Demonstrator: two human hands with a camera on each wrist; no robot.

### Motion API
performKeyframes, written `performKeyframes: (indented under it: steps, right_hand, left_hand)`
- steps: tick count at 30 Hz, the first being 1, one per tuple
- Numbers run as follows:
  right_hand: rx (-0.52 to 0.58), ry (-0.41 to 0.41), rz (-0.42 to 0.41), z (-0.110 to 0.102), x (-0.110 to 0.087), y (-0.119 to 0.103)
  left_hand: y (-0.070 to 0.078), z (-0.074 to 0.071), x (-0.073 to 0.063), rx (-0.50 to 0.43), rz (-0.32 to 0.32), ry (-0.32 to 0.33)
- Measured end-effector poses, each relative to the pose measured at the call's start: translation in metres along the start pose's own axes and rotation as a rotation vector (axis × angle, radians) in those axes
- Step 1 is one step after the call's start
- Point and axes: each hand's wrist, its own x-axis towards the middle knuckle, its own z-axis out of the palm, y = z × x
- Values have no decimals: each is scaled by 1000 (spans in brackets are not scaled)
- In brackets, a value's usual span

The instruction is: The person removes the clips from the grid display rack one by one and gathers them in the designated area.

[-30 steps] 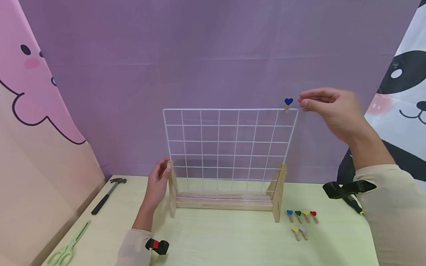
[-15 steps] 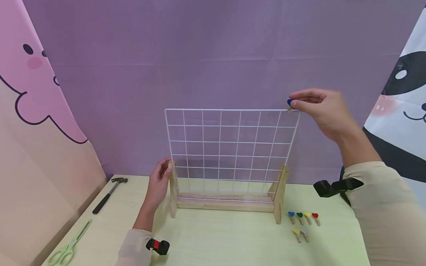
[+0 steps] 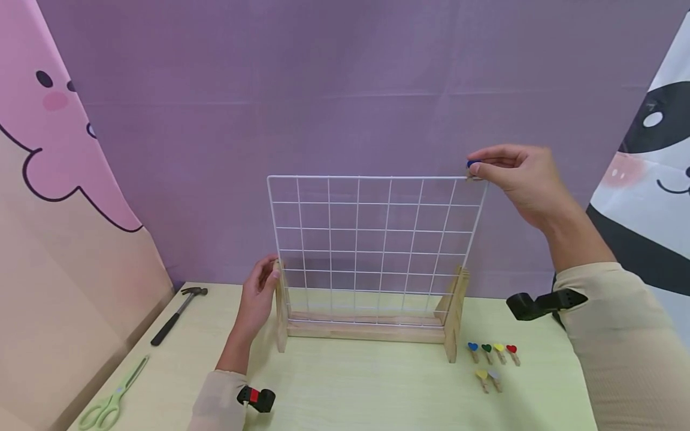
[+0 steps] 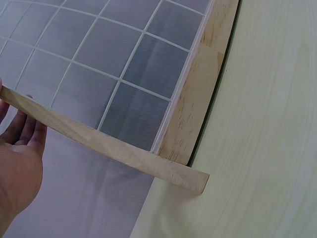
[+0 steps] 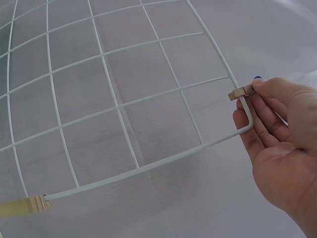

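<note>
A white wire grid (image 3: 357,228) stands upright in a wooden stand (image 3: 366,331) on the table. At its top right corner, my right hand (image 3: 525,179) pinches a small wooden clothespin (image 5: 240,92) with a blue heart on its end. In the right wrist view that clothespin sits across the grid's top wire. My left hand (image 3: 257,296) grips the upper end of the stand's left upright (image 4: 99,139), thumb on the near side. The left wrist view shows its fingers partly hidden behind that wood.
Several heart clothespins (image 3: 487,348) lie right of the stand, with a yellow one (image 3: 482,375) and a pale one (image 3: 493,375) nearer. At the left lie a hammer (image 3: 175,320) and green scissors (image 3: 113,398). A purple cloth (image 3: 350,90) hangs behind the table.
My right hand has moved left onto the blue heart clothespin, which stood on the top wire with the fingers apart from it. The left hand keeps its hold on the stand.
</note>
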Motion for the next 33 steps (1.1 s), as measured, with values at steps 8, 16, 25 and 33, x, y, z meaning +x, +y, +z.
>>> performKeyframes:
  steps: [8,16,25,33]
  right_hand:
    - [-138,30,18,-1,0,0]
    - [-139,63,3,0,0,0]
    - [6,124,-83,-3,-4,-2]
    - [109,123,-150,-14,-15,-5]
  left_hand:
    - [-1,0,0,-21,3,-3]
    - [-1,1,1,-26,-5,4]
    - [-2,3,0,-22,-10,-2]
    - [0,1,1,-10,-21,-6]
